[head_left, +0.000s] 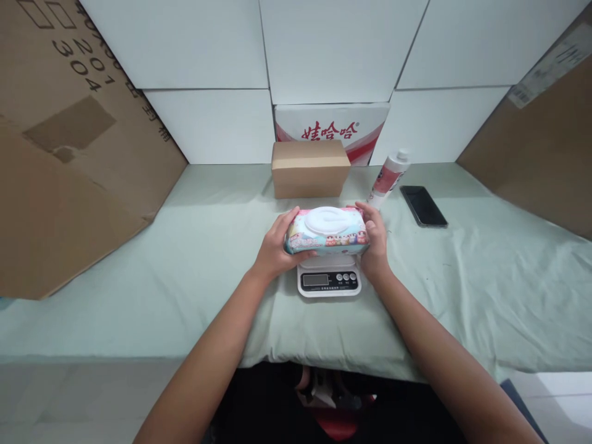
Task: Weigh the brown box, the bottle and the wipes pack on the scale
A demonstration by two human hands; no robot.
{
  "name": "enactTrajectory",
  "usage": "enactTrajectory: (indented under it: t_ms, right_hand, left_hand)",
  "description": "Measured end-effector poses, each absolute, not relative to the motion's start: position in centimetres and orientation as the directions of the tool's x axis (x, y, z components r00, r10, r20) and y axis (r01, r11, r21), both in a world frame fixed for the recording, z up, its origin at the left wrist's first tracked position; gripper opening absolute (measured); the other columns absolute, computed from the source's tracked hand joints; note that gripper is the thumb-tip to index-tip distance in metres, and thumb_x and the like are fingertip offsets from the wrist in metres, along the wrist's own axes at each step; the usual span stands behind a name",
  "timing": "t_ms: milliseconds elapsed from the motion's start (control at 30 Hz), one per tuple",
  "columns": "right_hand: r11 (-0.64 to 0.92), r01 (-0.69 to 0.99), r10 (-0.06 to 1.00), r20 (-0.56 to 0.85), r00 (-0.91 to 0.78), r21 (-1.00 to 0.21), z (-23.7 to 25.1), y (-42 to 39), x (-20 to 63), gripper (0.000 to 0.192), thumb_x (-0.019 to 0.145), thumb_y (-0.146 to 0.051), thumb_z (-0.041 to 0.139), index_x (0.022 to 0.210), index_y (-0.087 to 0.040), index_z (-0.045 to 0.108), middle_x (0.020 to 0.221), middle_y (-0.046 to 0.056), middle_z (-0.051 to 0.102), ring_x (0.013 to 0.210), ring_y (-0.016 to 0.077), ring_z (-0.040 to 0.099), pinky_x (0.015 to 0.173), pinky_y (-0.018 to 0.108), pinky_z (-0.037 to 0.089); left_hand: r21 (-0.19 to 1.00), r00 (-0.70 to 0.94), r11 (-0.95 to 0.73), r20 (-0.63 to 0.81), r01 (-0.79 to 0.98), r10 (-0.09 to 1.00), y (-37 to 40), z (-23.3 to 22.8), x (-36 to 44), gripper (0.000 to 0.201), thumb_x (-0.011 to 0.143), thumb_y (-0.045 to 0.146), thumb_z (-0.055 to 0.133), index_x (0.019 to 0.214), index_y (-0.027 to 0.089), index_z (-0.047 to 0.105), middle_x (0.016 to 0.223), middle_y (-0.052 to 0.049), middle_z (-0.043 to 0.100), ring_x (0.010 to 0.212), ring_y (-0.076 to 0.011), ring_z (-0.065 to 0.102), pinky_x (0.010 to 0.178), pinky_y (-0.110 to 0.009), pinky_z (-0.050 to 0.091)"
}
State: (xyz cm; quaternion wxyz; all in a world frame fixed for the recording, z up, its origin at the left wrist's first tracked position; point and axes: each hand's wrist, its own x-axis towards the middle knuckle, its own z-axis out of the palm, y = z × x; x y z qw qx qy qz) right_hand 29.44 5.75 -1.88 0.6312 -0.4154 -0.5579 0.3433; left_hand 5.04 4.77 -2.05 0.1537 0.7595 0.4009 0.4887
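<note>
A pack of wet wipes (327, 234) with a white flip lid is gripped at both ends by my hands. My left hand (279, 245) wraps its left end, thumb along the front edge. Around the right end curl the fingers of my right hand (375, 240). Directly under the pack is a white digital kitchen scale (329, 285), its dark display and round buttons facing me. The pack hides most of the weighing plate, so I cannot tell whether it rests there or hovers just above.
Behind the pack stand a brown cardboard box (311, 171) and a white printed carton (333, 120). A white and red bottle (389, 176) and a black phone (423, 206) are to the right. Large cardboard panels (69, 203) flank the green cloth (208, 246).
</note>
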Motion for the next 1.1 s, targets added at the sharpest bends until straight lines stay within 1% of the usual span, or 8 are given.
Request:
enactTrajectory:
  t_ms: [233, 300, 400, 500, 600, 800, 967, 1100]
  right_hand:
    - [0.428, 0.093, 0.892, 0.437, 0.120, -0.899, -2.1, 5.6, 29.4, 0.061, 0.094, -0.070, 0.051, 0.135, -0.026, 0.064, 0.130, 0.007, 0.069, 0.123, 0.0305, 0.064, 0.111, 0.049, 0.051]
    - [0.438, 0.071, 0.886, 0.444, 0.131, -0.896, -1.9, 5.6, 29.4, 0.060, 0.094, -0.070, 0.052, 0.133, -0.026, 0.064, 0.132, 0.008, 0.069, 0.124, 0.0303, 0.065, 0.110, 0.049, 0.052]
    - [0.459, 0.030, 0.871, 0.457, 0.182, -0.888, -1.2, 5.8, 29.9, 0.057, 0.094, -0.069, 0.055, 0.130, -0.026, 0.065, 0.133, 0.008, 0.071, 0.124, 0.0299, 0.066, 0.109, 0.048, 0.053]
    - [0.484, 0.030, 0.852, 0.479, 0.212, -0.875, -0.6, 6.2, 30.8, 0.056, 0.094, -0.070, 0.055, 0.129, -0.028, 0.065, 0.128, 0.009, 0.073, 0.119, 0.0293, 0.070, 0.105, 0.048, 0.055]
    - [0.513, 0.026, 0.844, 0.510, 0.166, -0.858, -0.4, 6.5, 31.6, 0.057, 0.094, -0.071, 0.055, 0.130, -0.028, 0.065, 0.126, 0.009, 0.075, 0.118, 0.0300, 0.072, 0.102, 0.048, 0.056]
    - [0.565, 0.120, 0.822, 0.570, 0.002, -0.816, -0.4, 6.1, 31.4, 0.059, 0.095, -0.072, 0.058, 0.134, -0.028, 0.065, 0.133, 0.009, 0.074, 0.125, 0.0313, 0.068, 0.110, 0.050, 0.053]
    - [0.538, 0.090, 0.841, 0.541, 0.021, -0.838, -0.6, 5.9, 30.9, 0.058, 0.095, -0.072, 0.056, 0.131, -0.028, 0.064, 0.132, 0.009, 0.075, 0.123, 0.0314, 0.069, 0.108, 0.049, 0.055]
    - [0.532, 0.120, 0.842, 0.538, 0.022, -0.838, -1.0, 6.0, 31.0, 0.059, 0.095, -0.074, 0.055, 0.133, -0.028, 0.063, 0.136, 0.010, 0.072, 0.127, 0.0327, 0.067, 0.113, 0.052, 0.051]
  left_hand:
    - [0.642, 0.206, -0.636, 0.615, 0.429, 0.761, 5.2, -2.7, 4.6, 0.102, 0.076, 0.074, 0.082, 0.160, 0.028, 0.047, 0.146, -0.017, 0.064, 0.135, -0.0361, 0.065, 0.114, -0.050, 0.056]
    - [0.669, 0.201, -0.629, 0.605, 0.396, 0.770, 5.4, -3.1, 4.4, 0.111, 0.074, 0.075, 0.082, 0.164, 0.027, 0.040, 0.149, -0.019, 0.062, 0.135, -0.0366, 0.065, 0.113, -0.049, 0.056]
    - [0.706, 0.205, -0.644, 0.611, 0.296, 0.764, 5.7, -3.7, 4.1, 0.128, 0.071, 0.075, 0.085, 0.171, 0.025, 0.023, 0.161, -0.024, 0.051, 0.142, -0.0381, 0.061, 0.116, -0.049, 0.054]
    - [0.714, 0.221, -0.653, 0.614, 0.254, 0.758, 5.9, -4.0, 3.9, 0.135, 0.069, 0.073, 0.088, 0.173, 0.025, 0.016, 0.166, -0.025, 0.045, 0.147, -0.0391, 0.056, 0.121, -0.050, 0.050]
    - [0.712, 0.230, -0.655, 0.613, 0.252, 0.756, 5.9, -4.0, 3.8, 0.135, 0.068, 0.072, 0.088, 0.173, 0.026, 0.016, 0.164, -0.025, 0.048, 0.147, -0.0391, 0.057, 0.122, -0.051, 0.049]
    - [0.714, 0.219, -0.639, 0.601, 0.284, 0.769, 5.9, -4.1, 3.8, 0.135, 0.067, 0.073, 0.088, 0.172, 0.023, 0.020, 0.160, -0.024, 0.053, 0.145, -0.0404, 0.059, 0.122, -0.052, 0.048]
    - [0.738, 0.189, -0.591, 0.562, 0.325, 0.805, 5.9, -4.1, 3.8, 0.135, 0.064, 0.079, 0.087, 0.171, 0.022, 0.026, 0.160, -0.023, 0.053, 0.146, -0.0424, 0.057, 0.123, -0.053, 0.046]
    - [0.775, 0.183, -0.552, 0.521, 0.309, 0.834, 5.8, -4.0, 4.0, 0.137, 0.062, 0.080, 0.087, 0.171, 0.022, 0.026, 0.160, -0.022, 0.054, 0.147, -0.0428, 0.055, 0.124, -0.053, 0.045]
